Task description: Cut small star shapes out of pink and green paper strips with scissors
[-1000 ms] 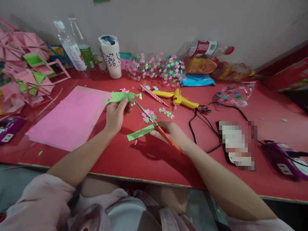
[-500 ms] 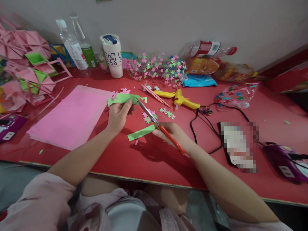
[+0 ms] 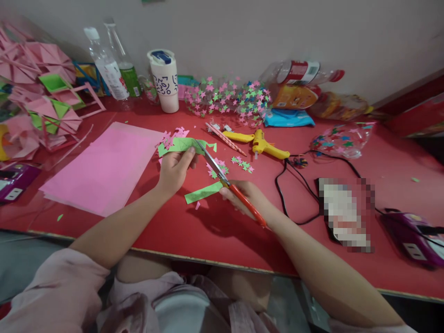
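My left hand (image 3: 175, 170) pinches a green paper strip (image 3: 176, 145) between thumb and fingers, above the red table. The strip's right end is cut into a jagged edge. My right hand (image 3: 245, 196) is wrapped round the red handles of a pair of scissors (image 3: 218, 171), whose blades reach up and left to the strip beside my left thumb. A second green strip (image 3: 203, 192) lies on the table below the blades. Small pink and green paper stars (image 3: 243, 163) lie in little piles just beyond the scissors, and pink cut pieces (image 3: 175, 134) lie behind the held strip.
Pink paper sheets (image 3: 104, 169) lie at left. Along the back stand a white tumbler (image 3: 164, 85), bottles (image 3: 109, 69) and star-covered clear plastic (image 3: 225, 99). A yellow glue gun (image 3: 268, 147) with a black cord and a blurred-out flat object (image 3: 345, 215) are at right.
The view has shifted slightly. My left hand and the strip have moved a little to the right and down, while the scissors' blades stay at the strip.
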`<state>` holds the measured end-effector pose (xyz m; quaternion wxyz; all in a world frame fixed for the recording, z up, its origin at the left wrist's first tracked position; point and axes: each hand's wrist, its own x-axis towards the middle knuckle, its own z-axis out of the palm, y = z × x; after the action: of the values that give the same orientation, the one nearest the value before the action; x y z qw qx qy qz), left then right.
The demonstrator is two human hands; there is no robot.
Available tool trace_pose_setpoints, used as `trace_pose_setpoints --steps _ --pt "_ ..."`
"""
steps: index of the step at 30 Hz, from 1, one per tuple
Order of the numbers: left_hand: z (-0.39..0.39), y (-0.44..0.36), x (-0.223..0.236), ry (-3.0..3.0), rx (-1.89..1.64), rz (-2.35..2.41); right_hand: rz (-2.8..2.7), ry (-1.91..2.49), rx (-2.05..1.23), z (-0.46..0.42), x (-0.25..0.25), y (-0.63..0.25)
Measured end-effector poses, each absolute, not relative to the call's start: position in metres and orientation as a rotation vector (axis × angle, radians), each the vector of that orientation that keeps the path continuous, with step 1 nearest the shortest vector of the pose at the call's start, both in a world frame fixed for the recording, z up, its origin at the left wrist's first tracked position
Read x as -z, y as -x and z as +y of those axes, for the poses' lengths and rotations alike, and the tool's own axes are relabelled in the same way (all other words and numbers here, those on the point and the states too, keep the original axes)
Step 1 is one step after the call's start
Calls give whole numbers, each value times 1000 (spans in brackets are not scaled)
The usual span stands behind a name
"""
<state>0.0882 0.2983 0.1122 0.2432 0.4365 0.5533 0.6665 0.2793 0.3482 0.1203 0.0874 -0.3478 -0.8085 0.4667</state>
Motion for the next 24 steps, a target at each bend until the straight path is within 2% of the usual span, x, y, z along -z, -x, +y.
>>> trace_pose_setpoints --steps 24 --pt "300 -85 -111 -1138 -1820 1495 -2386 1020 -1384 349 -116 -280"
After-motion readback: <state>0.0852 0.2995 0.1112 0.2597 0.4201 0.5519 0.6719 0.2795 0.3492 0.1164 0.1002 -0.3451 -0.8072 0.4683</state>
